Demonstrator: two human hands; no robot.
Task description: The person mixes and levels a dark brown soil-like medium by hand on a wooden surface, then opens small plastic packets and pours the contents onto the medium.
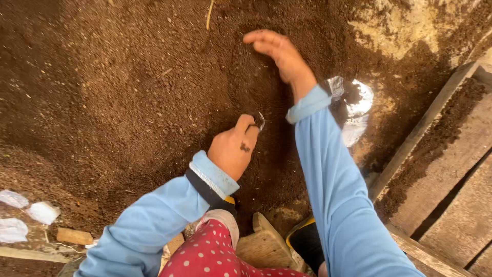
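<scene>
1. The left hand [234, 149] is clenched around a small dark-and-silver object [259, 120], just below the scooped hollow [266, 77] in the soil bed [113, 92].
2. The right hand [279, 54] lies open, fingers curved, on the hollow's far side; it should probably sweep soil gently.
3. The crumpled foil bag [353, 110] sits right of the hollow, best kept free of loose soil.

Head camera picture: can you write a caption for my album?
Left hand pinches a small dark thing over the soil; right hand reaches farther out.
</scene>
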